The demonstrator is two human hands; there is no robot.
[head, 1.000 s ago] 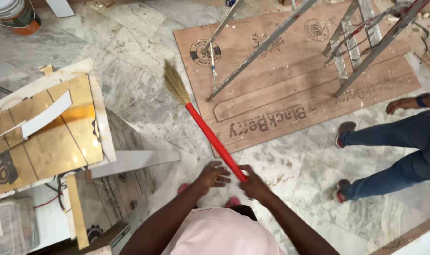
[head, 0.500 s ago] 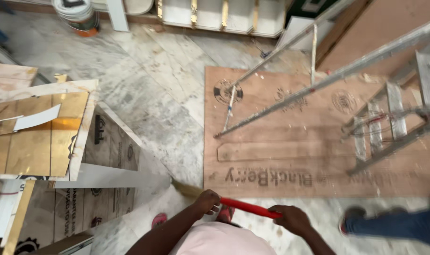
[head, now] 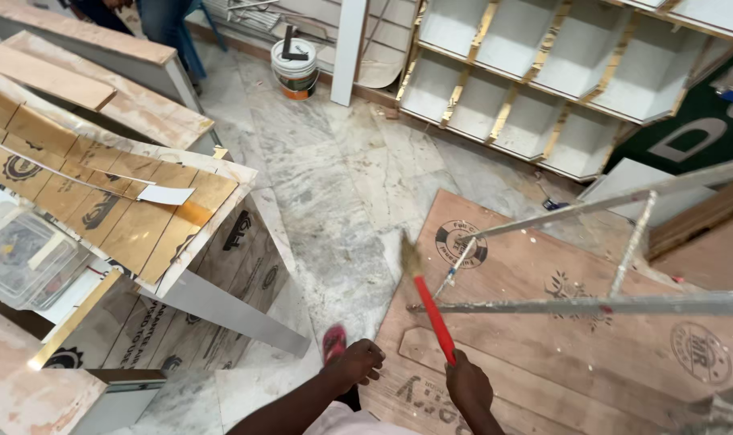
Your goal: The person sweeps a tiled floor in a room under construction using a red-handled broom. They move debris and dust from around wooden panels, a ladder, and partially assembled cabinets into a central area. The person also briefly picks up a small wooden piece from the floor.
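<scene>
My right hand [head: 468,388] is wrapped tight around the near end of the broom [head: 431,314], fingers curled over its red handle, so the stick runs up and away from that fist, leaning a little to the left as it goes. My left hand [head: 358,361] sits just beside it, to the left and a touch nearer the floor seam, loosely curled and off the handle; I can't see anything in it (the fingers look half folded, not a fist). So the right hand alone carries the tool, and the long axis points forward from me, with the straw head [head: 409,255] at the far end, blurred, over the edge where the marble floor [head: 334,193] meets the brown plywood sheet [head: 544,322]. A pink sandal [head: 333,342] shows just below the left hand. Across the plywood, right of the broom, lies a metal ladder [head: 592,304], its rails close to the handle but apart from it. Further left stands a gold-faced panel [head: 133,217] on a white frame, and well ahead a white bucket [head: 295,68] near the white shelving [head: 544,80].
</scene>
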